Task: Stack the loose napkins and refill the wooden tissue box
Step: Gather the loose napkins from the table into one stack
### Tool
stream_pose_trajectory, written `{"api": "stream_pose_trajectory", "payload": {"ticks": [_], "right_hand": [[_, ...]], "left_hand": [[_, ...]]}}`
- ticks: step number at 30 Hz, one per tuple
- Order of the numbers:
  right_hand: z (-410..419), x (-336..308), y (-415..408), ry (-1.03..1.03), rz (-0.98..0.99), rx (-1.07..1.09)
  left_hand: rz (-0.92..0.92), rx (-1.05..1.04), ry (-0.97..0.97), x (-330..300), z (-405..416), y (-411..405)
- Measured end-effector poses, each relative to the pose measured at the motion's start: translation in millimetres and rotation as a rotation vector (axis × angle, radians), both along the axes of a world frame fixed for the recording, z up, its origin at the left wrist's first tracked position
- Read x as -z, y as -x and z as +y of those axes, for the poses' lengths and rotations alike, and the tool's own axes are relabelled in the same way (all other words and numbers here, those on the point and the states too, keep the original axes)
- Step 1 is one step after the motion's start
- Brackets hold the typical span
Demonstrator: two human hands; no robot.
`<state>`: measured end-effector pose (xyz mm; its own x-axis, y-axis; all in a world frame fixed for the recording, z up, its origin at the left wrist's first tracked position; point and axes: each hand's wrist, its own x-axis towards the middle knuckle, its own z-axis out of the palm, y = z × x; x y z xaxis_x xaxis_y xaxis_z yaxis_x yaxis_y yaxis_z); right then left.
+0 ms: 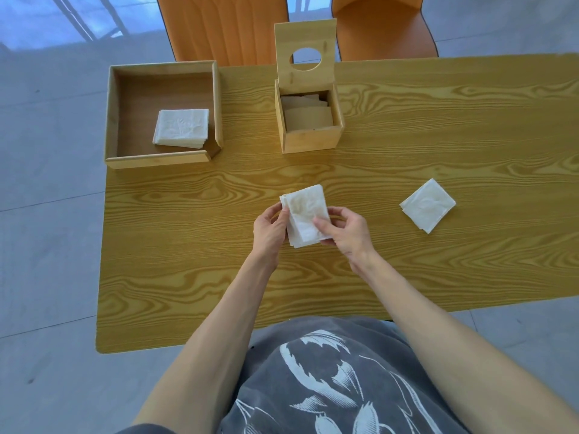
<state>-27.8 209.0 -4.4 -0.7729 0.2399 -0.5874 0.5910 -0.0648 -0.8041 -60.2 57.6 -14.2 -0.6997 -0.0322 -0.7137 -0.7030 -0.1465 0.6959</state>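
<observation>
Fingers of the left hand (268, 230) and the right hand (344, 230) are closed on a small stack of napkins (305, 216), one hand on each side edge. Left fingers (283, 214) pinch the left margin; right thumb and fingers (322, 225) lie over the lower right corner. Stack is held just above the desk (188, 245), or resting lightly on it; contact not resolvable. Sheets are slightly offset at the near edge, so alignment looks incomplete.

Key relation: wooden tissue box (308, 120) lies straight ahead of the held stack, farther from the person, well apart. Lid (305, 53) with its round hole stands upright at the far side, so the opening faces up and is unobstructed from the near side. Box already holds some napkins, lying unevenly. Long axis of the held stack runs roughly away from the person, tilted a little leftward at the far end. Both hands are about equally near the box.

One loose napkin (427, 205) lies flat on the desk to the right, turned diamond-wise, nearer the right hand, clear of it. Wooden tray (163, 158) sits at far left with another napkin pile (181, 128) inside, nearer the left hand.

Judgement: squaring step in progress. Next move probably calls either for a right-hand reach to the loose napkin or a forward carry into the box; thin sheets may fan out if grip loosens.
</observation>
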Motion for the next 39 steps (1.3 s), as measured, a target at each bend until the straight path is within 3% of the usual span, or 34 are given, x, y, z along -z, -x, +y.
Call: {"api": "stream_pose_trajectory", "payload": {"ticks": [4, 9, 12, 20, 29, 39], "right_hand": [[-4, 7, 0, -0.098, -0.026, -0.032], [-4, 7, 2, -0.444, -0.036, -0.143], [2, 4, 1, -0.552, -0.022, -0.162], [57, -2, -1, -0.677, -0.133, 0.136], [132, 4, 6, -0.577, -0.324, 0.651], [152, 15, 22, -0.529, -0.473, 0.642]], "left_hand": [[0.019, 0.007, -0.004, -2, 1, 0], [0.043, 0.032, -0.029, -3, 7, -2], [0.06, 0.059, -0.016, -4, 13, -2], [0.042, 0.13, -0.011, -4, 37, 14], [0.031, 0.181, -0.003, -6, 65, 17], [0.014, 0.145, 0.006, -7, 68, 18]]}}
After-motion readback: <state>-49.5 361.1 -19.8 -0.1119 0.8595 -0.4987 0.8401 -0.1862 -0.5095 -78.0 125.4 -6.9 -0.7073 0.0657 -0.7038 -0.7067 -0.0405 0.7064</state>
